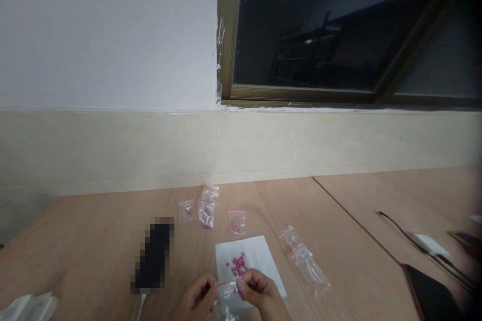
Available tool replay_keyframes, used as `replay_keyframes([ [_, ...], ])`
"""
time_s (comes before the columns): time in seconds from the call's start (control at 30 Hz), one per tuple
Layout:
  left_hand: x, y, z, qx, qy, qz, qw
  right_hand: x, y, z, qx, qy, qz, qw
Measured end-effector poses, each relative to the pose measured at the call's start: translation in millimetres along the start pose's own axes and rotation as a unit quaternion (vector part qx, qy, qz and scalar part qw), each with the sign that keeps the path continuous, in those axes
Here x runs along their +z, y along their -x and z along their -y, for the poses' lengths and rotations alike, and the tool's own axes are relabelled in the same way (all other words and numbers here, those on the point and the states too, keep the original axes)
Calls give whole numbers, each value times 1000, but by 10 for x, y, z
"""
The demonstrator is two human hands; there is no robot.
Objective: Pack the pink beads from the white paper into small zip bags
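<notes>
Between my two hands is a small clear zip bag [230,301] with a red strip along its top. My left hand [198,297] pinches the strip's left end, and my right hand [259,292] pinches the right end. Whether anything lies inside this bag I cannot make out. Just beyond my fingers, a loose pile of pink beads [239,264] rests on a white sheet of paper [259,248]. My right hand covers part of the paper.
Filled zip bags [237,222] holding pink beads lie toward the wall. Flat clear bags [307,263] are to the right. A pixelated dark phone-like object [153,256] with a white cable is left. A black cable [402,233], a white block [433,245] and a dark flat object [431,291] are far right.
</notes>
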State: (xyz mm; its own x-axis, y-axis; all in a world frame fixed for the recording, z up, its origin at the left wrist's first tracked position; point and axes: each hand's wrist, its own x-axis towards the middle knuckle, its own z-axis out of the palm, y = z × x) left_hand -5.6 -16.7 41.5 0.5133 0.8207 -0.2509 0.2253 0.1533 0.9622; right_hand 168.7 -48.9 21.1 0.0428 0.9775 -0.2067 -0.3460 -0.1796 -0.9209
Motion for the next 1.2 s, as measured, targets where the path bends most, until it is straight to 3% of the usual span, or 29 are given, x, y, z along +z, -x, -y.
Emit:
replay_keyframes([
  [0.13, 57, 8, -96, -5, -13, 49, 999, 73, 27, 61, -19, 28, 1, 999],
  [0.27, 124, -42, -164, 4, -20, 41, 999, 146, 39, 54, -36, 57, 4, 998],
  [0.43, 115, -107, -141, 15, -16, 49, 999, 159, 48, 17, -20, 22, 47, 998],
  [0.6, 65, -56, -115, -7, -14, 69, 997, 109, 85, 67, -26, 34, -16, 999],
  [0.7, 68, -9, -81, -30, 0, 53, 998, 86, 98, 48, -13, 44, -31, 998],
  [0.87, 75, -9, 61, -32, 27, 13, 999, 101, 110, -26, 8, 33, 1, 999],
  [0.97, 33, -18, 124, -31, 24, 16, 999, 75, 100, -23, 14, 20, 10, 1000],
  [1.1, -3, -15, 106, -33, 16, 35, 999, -42, 30, -37, 30, 31, 9, 999],
  [1.2, 12, -28, 49, -23, 6, 13, 1000, -81, -1, -44, 28, 42, 21, 999],
])
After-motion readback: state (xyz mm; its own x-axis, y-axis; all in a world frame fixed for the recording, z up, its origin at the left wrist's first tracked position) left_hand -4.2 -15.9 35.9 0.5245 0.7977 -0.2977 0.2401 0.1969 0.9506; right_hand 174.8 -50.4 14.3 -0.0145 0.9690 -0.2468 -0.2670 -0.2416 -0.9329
